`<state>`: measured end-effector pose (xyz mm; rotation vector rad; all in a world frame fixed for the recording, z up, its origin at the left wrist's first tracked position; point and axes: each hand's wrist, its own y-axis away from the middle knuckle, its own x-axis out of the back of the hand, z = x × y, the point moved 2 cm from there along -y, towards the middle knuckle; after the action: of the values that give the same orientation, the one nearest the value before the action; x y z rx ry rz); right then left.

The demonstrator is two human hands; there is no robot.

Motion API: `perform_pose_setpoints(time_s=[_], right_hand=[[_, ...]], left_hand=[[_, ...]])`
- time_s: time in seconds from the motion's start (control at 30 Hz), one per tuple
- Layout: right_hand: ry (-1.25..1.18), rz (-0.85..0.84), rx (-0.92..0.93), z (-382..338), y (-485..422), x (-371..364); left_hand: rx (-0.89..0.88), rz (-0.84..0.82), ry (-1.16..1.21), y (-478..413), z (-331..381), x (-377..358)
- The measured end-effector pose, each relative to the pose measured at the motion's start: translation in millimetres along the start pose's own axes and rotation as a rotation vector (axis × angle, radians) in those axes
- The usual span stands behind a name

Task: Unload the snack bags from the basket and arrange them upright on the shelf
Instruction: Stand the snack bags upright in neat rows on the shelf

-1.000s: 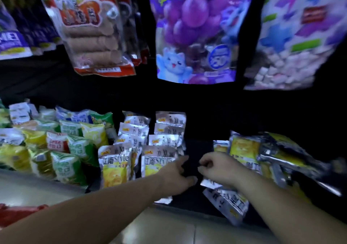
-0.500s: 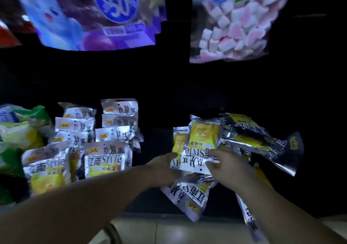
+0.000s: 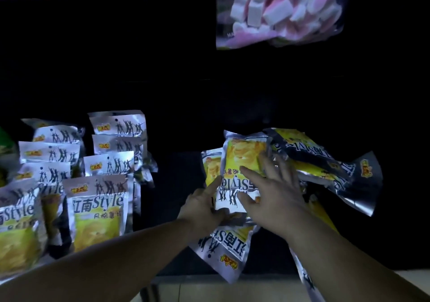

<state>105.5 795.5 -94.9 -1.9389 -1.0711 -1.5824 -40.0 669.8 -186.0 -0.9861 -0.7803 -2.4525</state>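
looks like the left hand (image 3: 202, 205) is pinching the upside-down chip bag (image 3: 243, 160), the right hand (image 3: 275, 200) pressing flat on it, probably needing flipping upright

The shelf (image 3: 169, 192) recess is black and dimly lit. Pale glossy floor (image 3: 232, 292) shows near. A marshmallow bag (image 3: 279, 11) hangs far right.

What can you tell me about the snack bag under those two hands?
It's a silvery foil chip bag with a yellow chip picture and dark dancing figures, its "Style" lettering upside down. It lies atop a loose heap of like bags. The right hand presses spread fingers on its front; the left hand touches its left edge.
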Motion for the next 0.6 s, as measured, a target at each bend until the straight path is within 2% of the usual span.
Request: perform_pose_setpoints(time_s=[0.23, 0.4, 0.5, 0.57, 0.6], right_hand=[[-0.043, -0.123, -0.020, 5, -7, -7], [0.034, -0.175, -0.016, 18, -3, -17], [0.055, -0.158, -0.018, 29, 0, -20], [0.043, -0.152, -0.025, 35, 3, -21], [0.038, -0.139, -0.031, 36, 4, -21]], left_hand=[[-0.294, 0.016, 0.032, 23, 13, -34], [-0.357, -0.079, 0.094, 32, 23, -24], [-0.327, 0.073, 0.038, 21, 21, -3], [-0.320, 0.258, -0.103, 6, 16, 14], [-0.302, 0.292, -0.186, -2, 14, 21]])
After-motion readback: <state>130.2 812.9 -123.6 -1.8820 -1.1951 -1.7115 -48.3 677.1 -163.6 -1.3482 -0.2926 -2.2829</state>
